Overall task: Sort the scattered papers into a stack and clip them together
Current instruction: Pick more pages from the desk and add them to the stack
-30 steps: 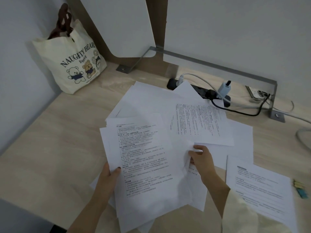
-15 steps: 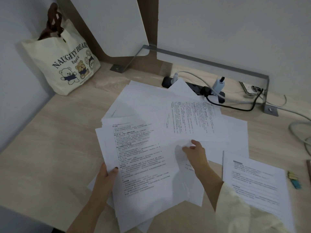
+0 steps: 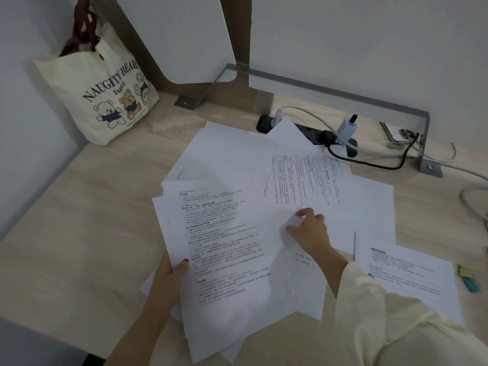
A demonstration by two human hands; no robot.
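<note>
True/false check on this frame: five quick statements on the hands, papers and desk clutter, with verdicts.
1. The left hand grips the printed stack at its left edge, thumb on top. True.
2. The right hand lies flat on bare desk. False: its fingers pinch a loose sheet in the pile.
3. The tote bag lies on the papers. False: it stands in the far left corner, off them.
4. A printed page at the right is in neither hand. True.
5. The power strip has nothing plugged in. False: plugs and cables sit in it.
</note>
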